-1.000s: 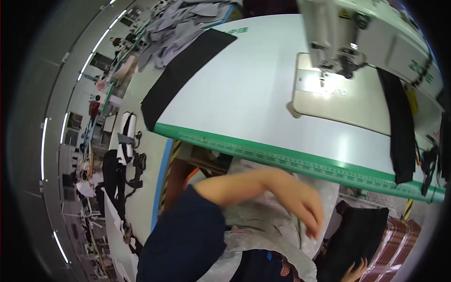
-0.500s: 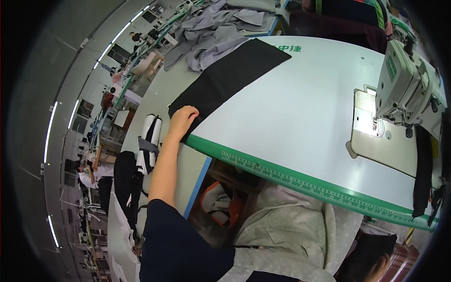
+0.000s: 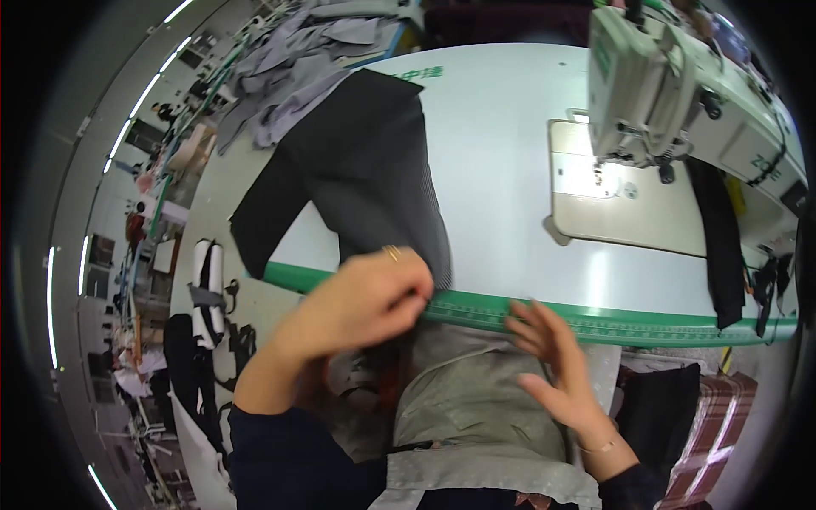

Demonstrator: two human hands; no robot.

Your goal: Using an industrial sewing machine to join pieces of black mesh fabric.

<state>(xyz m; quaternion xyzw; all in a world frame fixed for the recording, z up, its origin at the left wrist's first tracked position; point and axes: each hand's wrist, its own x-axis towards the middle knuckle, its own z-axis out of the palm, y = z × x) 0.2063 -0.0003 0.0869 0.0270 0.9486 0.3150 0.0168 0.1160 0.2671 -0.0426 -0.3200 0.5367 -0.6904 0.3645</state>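
Note:
Dark fabric [image 3: 361, 161], black with a fine-striped grey part along its right side, lies bent across the left of the pale tabletop [image 3: 493, 161]. Its near end comes over the table's green edge. My left hand [image 3: 374, 297] is closed there, pinching the fabric's near corner; its fingertips are partly hidden and a little blurred. To the right, my right hand [image 3: 557, 365] hangs in front of the green edge with its fingers apart, holding nothing.
A sewing machine [image 3: 642, 93] stands on the right, with a black strip [image 3: 718, 246] beside it. Grey cloth [image 3: 289, 64] is heaped at the far left. Rolled white and black material [image 3: 206, 289] lies left of the table. A green ruled edge strip [image 3: 612, 327] borders the front.
My left hand has drawn the fabric's near end rightward and toward me, folding the piece and showing striped grey. My right hand has come into view. The whole view has turned rightward.

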